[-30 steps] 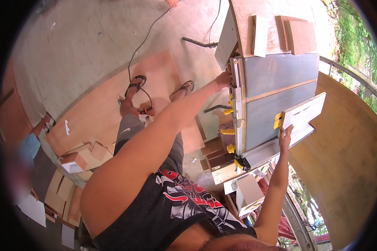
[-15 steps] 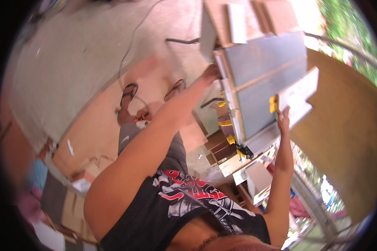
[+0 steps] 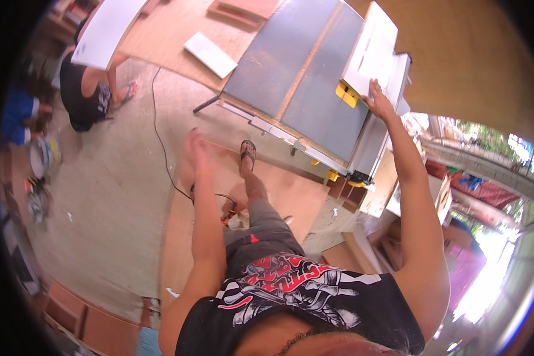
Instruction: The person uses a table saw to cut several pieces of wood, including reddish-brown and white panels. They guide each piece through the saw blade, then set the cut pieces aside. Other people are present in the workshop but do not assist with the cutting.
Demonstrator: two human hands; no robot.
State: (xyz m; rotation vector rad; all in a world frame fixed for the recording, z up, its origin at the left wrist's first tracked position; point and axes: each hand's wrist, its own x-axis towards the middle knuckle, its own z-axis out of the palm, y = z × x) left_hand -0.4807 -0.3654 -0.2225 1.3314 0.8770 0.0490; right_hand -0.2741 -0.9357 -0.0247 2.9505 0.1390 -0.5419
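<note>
A grey table saw [image 3: 267, 65] with a slot across its top stands before me. On its right side lies a white board [image 3: 371, 50] beside a yellow plastic piece [image 3: 346, 94]. My right hand [image 3: 380, 101] lies on the near end of this board, its fingers stretched out. Away from the saw, to the left, my left hand [image 3: 196, 151] hangs in the air over the floor. It is blurred, but its fingers look stretched out and nothing shows in it.
A wooden tabletop [image 3: 166, 38] adjoins the saw, bearing a small white board [image 3: 210, 54] and brown boards [image 3: 246, 10]. At far left a person [image 3: 89, 95] bends beside a white panel [image 3: 104, 32]. A cable [image 3: 157, 127] crosses the floor near a plywood sheet [image 3: 178, 237].
My left hand has left the saw's front edge and swung left, out over the floor. My right hand stays at the white board. The view has turned, bringing the bending person into sight.
</note>
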